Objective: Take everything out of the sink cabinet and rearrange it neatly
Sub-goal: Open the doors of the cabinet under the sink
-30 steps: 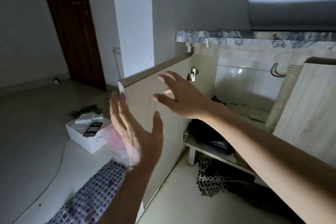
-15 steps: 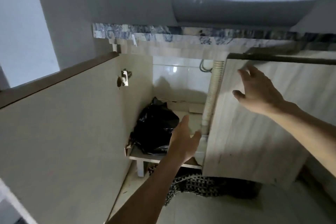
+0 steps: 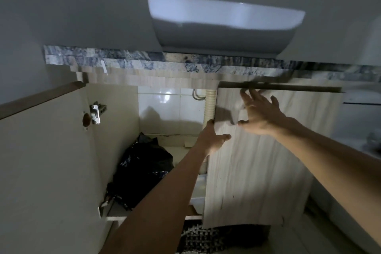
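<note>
Right, both hands on the right cabinet door point(image 3: 257, 161): left hand point(image 3: 214, 140) grips its inner edge, fingers wrapped behind, thumb on front; right hand point(image 3: 261, 115) spread flat vs the face, just above. Black bag point(image 3: 142, 173) sits inside the cabinet, below-left of the left hand, untouched.

From my feed I see two bare forearms reaching up into the picture, and nothing covers either of them as far back as the bottom edge. No sleeve, cuff, watch, band or glove shows on them. The left hand point(image 3: 212, 140) is slim, with a long, narrow wrist. The right hand point(image 3: 260, 114) is slightly smeared by blur, so I cannot make out nails or rings on its fingers; as far as I can tell, they are bare too. The light is dim and shadows lie along both arms.
</note>
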The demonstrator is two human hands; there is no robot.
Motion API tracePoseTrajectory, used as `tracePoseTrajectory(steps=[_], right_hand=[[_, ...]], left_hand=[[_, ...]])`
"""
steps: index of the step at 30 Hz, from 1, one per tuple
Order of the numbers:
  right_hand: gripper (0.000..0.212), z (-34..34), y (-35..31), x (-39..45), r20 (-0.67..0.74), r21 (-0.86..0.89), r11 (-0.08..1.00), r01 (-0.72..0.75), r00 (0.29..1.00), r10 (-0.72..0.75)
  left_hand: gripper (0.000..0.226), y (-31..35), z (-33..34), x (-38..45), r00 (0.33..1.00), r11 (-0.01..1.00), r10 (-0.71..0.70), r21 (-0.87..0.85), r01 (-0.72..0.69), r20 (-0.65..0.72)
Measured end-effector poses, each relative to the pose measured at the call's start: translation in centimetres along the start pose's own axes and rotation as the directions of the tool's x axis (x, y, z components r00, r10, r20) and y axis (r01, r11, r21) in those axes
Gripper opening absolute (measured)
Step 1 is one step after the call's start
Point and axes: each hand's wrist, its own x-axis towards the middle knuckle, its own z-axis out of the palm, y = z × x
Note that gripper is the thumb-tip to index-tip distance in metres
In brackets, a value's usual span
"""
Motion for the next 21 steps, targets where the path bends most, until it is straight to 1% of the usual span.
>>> tracePoseTrajectory(steps=[2,4,6,8,9,11,12,14,15,18,21], right_hand=[[0.095,-0.4,-0.1,0.0,0.017,0.015,1.000,-0.018,1.000,0.018],[0.078,-0.8,0.1,-0.3,0.015,0.063,0.998,-0.017,1.000,0.016],[0.057,-1.5,0.3,-1.0,-0.031,0.127,0.992,-0.009,0.999,0.013],[0.050,-2.4,0.5,-1.8,-0.080,0.154,0.988,-0.016,0.996,0.029],[0.052,-2.8,0.5,-2.2,-0.102,0.139,0.990,-0.030,0.994,0.044],[0.056,-3.5,0.9,-2.8,-0.135,0.101,0.993,-0.066,0.988,0.079],[0.055,-3.9,1.1,-3.2,-0.150,0.098,0.992,-0.077,0.985,0.091],[0.056,-4.4,1.7,-4.4,-0.210,0.127,0.989,-0.081,0.972,0.106],[0.057,-4.6,2.0,-5.2,-0.243,0.150,0.985,-0.089,0.962,0.124],[0.048,-5.5,2.5,-7.9,-0.280,0.211,0.967,-0.140,0.939,0.197],[0.041,-7.1,3.1,-10.3,-0.279,0.211,0.963,-0.170,0.933,0.226]], left_hand=[[0.064,0.2,0.6,-0.1,0.998,0.998,-0.011,-0.066,0.007,-0.062],[0.053,0.3,1.3,-0.5,0.993,0.996,-0.014,-0.085,0.004,-0.115],[0.043,0.1,1.8,-1.2,0.986,0.994,0.010,-0.103,-0.028,-0.167],[0.027,-0.2,2.1,-1.9,0.979,0.990,0.030,-0.131,-0.057,-0.202],[0.025,-0.4,2.2,-2.5,0.975,0.988,0.044,-0.137,-0.075,-0.216],[0.037,-0.6,2.6,-4.1,0.970,0.980,0.093,-0.151,-0.129,-0.227],[0.040,-0.6,2.8,-5.0,0.970,0.969,0.116,-0.189,-0.158,-0.216],[0.038,-0.7,3.6,-6.7,0.964,0.935,0.187,-0.265,-0.234,-0.189],[0.034,-0.6,3.9,-7.5,0.957,0.927,0.224,-0.264,-0.267,-0.182],[0.035,0.3,4.5,-9.9,0.913,0.905,0.371,-0.151,-0.397,-0.171],[0.021,2.3,4.6,-12.0,0.831,0.825,0.546,-0.102,-0.555,-0.107]])
